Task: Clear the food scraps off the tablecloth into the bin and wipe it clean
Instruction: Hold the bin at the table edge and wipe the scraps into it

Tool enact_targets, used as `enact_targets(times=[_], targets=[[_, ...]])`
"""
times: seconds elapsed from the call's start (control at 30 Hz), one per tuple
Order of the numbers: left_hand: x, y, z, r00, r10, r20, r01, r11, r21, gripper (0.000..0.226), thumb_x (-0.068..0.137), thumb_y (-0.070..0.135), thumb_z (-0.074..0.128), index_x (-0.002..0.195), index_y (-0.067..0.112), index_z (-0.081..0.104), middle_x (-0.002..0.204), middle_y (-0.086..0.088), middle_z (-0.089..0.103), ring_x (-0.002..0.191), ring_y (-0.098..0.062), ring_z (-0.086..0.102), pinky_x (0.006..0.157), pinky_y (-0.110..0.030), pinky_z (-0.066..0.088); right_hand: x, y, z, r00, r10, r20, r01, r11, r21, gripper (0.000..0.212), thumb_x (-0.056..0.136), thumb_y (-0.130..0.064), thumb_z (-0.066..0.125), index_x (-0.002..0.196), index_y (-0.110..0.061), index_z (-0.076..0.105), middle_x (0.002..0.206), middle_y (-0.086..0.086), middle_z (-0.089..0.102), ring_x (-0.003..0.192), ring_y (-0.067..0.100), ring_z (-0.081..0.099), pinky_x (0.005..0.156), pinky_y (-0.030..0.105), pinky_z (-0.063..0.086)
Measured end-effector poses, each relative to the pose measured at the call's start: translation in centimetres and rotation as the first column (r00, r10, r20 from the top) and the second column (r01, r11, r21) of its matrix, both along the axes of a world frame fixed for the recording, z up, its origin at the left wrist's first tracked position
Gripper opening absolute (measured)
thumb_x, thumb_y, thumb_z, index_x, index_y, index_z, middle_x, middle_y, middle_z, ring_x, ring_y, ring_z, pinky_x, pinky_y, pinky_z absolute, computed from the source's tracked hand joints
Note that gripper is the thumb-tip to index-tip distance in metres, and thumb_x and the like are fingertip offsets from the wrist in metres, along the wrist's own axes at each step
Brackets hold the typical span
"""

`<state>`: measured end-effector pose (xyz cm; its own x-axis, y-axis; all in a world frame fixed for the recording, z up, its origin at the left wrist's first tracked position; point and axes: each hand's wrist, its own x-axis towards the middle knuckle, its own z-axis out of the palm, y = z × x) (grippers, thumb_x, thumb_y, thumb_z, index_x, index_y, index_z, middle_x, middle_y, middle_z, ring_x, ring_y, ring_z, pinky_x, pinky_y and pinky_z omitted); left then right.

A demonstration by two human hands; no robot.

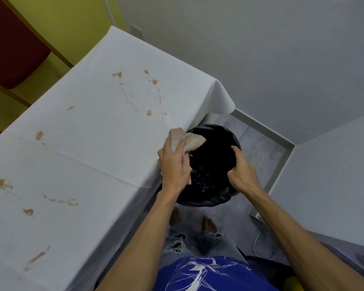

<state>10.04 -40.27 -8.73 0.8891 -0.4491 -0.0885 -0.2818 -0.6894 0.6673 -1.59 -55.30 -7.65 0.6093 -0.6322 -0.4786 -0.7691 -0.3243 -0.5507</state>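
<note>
Cloth held over the bin at the table's edge.

The left hand (pixel 173 164) gripped a beige cloth (pixel 188 140) at the rim of the black-lined bin (pixel 210 164), which stood just beside the white tablecloth (pixel 82 143). The right hand (pixel 241 172) clasped the bin's near rim. Brown stains (pixel 148 112) marked the tablecloth in several places. A few scraps (pixel 197 170) lay inside the bin.

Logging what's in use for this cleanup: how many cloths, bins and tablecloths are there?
Cloth: 1, in the left hand
Bin: 1, right hand on its rim
Tablecloth: 1, still stained
Total: 3
</note>
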Motion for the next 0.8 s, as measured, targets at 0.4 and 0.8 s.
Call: enact_targets(times=[0.4,0.8], targets=[[11.8,8.8,1.8,0.929,0.349,0.124,-0.365,0.919,0.150,0.047,0.097,0.012,0.047,0.141,0.024,0.054,0.156,-0.019,0.029,0.133,-0.044,0.031,0.113,-0.048,0.027,-0.3,-0.5,0.1,1.000,0.009,0.002,-0.009,1.000,0.008,0.079,0.086,0.006,0.040,0.152,-0.033,0.021,0.087,0.009,0.064,0.071,0.023,0.061,0.069,0.044,0.057],[2.9,2.5,0.5,0.998,0.056,-0.009,-0.054,0.992,0.113,0.045,0.091,0.013,0.055,0.134,0.023,0.063,0.156,-0.013,0.035,0.128,-0.039,0.039,0.109,-0.045,0.037,-0.4,-0.5,0.1,1.000,0.020,-0.001,-0.020,1.000,-0.013,0.076,0.089,0.005,0.039,0.153,-0.032,0.021,0.099,0.016,0.066,0.069,0.022,0.059,0.068,0.042,0.056]])
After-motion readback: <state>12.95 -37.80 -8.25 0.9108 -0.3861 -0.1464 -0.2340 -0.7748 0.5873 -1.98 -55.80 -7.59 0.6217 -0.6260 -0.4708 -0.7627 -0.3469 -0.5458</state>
